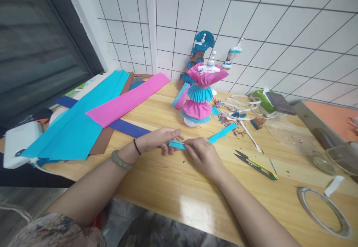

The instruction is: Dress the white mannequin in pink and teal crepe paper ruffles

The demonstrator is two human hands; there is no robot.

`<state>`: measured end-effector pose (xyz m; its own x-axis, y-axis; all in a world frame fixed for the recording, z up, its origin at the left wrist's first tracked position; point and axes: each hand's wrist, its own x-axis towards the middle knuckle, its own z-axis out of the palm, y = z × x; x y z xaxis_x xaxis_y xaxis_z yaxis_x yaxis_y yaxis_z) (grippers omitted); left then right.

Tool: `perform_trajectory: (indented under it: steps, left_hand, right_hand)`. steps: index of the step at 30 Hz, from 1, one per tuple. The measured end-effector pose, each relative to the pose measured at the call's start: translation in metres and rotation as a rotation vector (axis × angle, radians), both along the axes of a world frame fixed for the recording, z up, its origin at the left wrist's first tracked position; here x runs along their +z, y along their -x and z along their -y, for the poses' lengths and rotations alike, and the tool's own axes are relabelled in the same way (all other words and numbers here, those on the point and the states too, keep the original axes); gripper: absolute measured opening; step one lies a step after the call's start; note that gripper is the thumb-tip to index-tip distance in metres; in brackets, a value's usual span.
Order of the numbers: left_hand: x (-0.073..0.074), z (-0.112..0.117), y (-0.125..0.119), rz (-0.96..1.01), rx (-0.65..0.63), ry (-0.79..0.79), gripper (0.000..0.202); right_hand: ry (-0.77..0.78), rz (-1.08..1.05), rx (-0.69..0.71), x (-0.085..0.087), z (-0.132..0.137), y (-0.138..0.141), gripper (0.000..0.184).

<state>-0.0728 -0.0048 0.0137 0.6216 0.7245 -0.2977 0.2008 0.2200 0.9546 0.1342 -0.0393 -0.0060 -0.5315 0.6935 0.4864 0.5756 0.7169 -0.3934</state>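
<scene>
A narrow bright blue strip of crepe paper (pixel 176 144) spans the gap between my hands, just above the wooden table. My left hand (pixel 159 139) has its end between the thumb and fingers. Pinched further along the strip is my right hand (pixel 205 155), fingers closed and partly hiding it. Past the right knuckles the strip's tail (pixel 223 133) runs out to the upper right. Behind the hands stands a tiered pink and blue paper figure (pixel 198 110) with white beads on top.
Pink (pixel 128 100) and wide blue crepe sheets (pixel 75 127) lie at left. Yellow-green thread snips (pixel 258 167) rest at right, near a tape roll (pixel 324 211). Paper scraps and white ribbons (pixel 246 103) are scattered behind. A clear plate (pixel 291 135) holds small beads.
</scene>
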Motion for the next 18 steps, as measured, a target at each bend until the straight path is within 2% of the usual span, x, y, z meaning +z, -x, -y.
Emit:
perform_trajectory:
  steps: [3,9,13,18]
  left_hand:
    - [-0.002,0.001,-0.002,-0.031,-0.050,-0.056,0.050]
    - [-0.008,0.003,-0.006,-0.078,-0.007,-0.143,0.038]
    - [-0.003,0.004,-0.005,-0.083,0.007,-0.181,0.037]
    - [0.002,0.002,0.001,-0.091,0.086,-0.199,0.043]
  right_hand:
    - [0.003,0.007,-0.029,-0.002,0.000,-0.001,0.012]
    - [0.090,0.003,-0.107,-0.003,0.001,0.001,0.012]
    - [0.156,-0.029,-0.174,-0.001,0.000,-0.002,0.017]
    - [0.188,-0.015,-0.208,0.001,-0.004,-0.014,0.026]
